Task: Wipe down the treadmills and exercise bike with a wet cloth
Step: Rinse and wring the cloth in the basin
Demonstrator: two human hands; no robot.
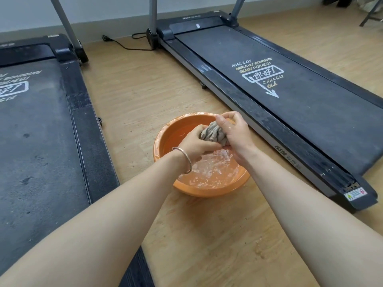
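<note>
A grey cloth [212, 134], wet and twisted into a rope, is held over an orange basin [165, 129] of rippling water on the wooden floor. My left hand [195, 142], with a bangle on its wrist, grips the cloth's near end. My right hand [233, 129] grips its far end from above. One black treadmill [290, 96] lies to the right of the basin and another treadmill [37, 129] to the left, its belt showing damp patches.
A black power cable and plug [120, 43] lie on the floor by the wall between the treadmills. Grey uprights [152, 15] rise from both machines. Dark metal legs [371, 13] stand at the far right corner.
</note>
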